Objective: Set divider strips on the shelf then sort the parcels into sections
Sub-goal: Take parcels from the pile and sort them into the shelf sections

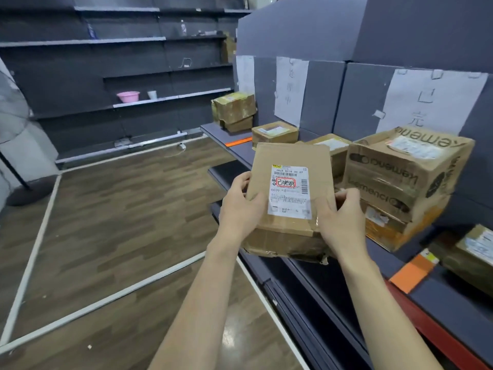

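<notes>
I hold a brown cardboard parcel [290, 156] with a white shipping label above the front edge of the dark grey shelf [448, 305]. My left hand [240, 206] grips its left side and my right hand [344, 220] grips its right side. One orange divider strip [238, 141] lies across the shelf further back, and another orange divider strip [412, 272] lies across it on the near right. A stack of large printed boxes [405, 177] stands just right of the held parcel. Smaller parcels [274, 133] sit behind it, and a taped parcel pile [234, 109] sits at the shelf's far end.
White paper signs [290, 89] are taped to the shelf's back panel. Another parcel [469, 257] sits at the far right. Empty dark shelving lines the back wall, with a pink basin [128, 96] on it. A fan stand [29, 186] is at the left on the wood floor.
</notes>
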